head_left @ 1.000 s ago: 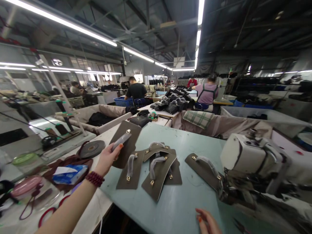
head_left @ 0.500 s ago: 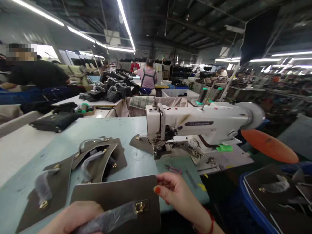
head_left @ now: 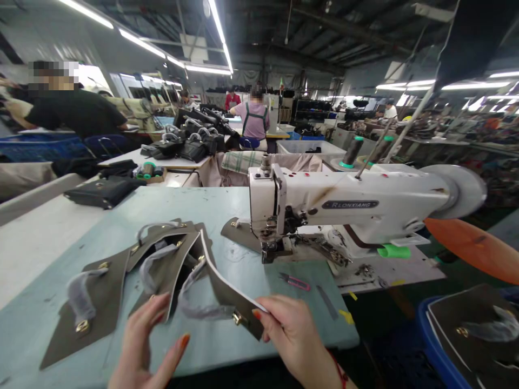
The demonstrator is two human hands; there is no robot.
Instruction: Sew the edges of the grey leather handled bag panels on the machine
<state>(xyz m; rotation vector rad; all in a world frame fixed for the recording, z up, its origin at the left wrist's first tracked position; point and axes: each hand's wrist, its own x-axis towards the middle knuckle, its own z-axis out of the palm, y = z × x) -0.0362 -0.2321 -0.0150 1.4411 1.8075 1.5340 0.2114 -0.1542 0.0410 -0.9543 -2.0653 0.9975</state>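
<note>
My right hand (head_left: 292, 337) pinches the near corner of an olive-brown leather flap (head_left: 227, 289) with a wrapped handle and gold clasps. The flap stands tilted on edge above the pale green table (head_left: 227, 216). My left hand (head_left: 146, 346) is just left of it, fingers spread and holding nothing. Several more flaps of the same kind (head_left: 162, 259) lie piled to the left. Another flap (head_left: 239, 232) rests under the head of the white sewing machine (head_left: 344, 208).
Pink thread snips (head_left: 295, 281) lie near the machine's needle. A blue bin with more flaps (head_left: 466, 335) stands low at the right. A dark bag (head_left: 103, 192) sits at the table's far left. Other people work at benches behind.
My left hand has let go of the flap's handle and opened. The flap, lying flat before, is now tipped up on edge in my right hand. The view has shifted slightly.
</note>
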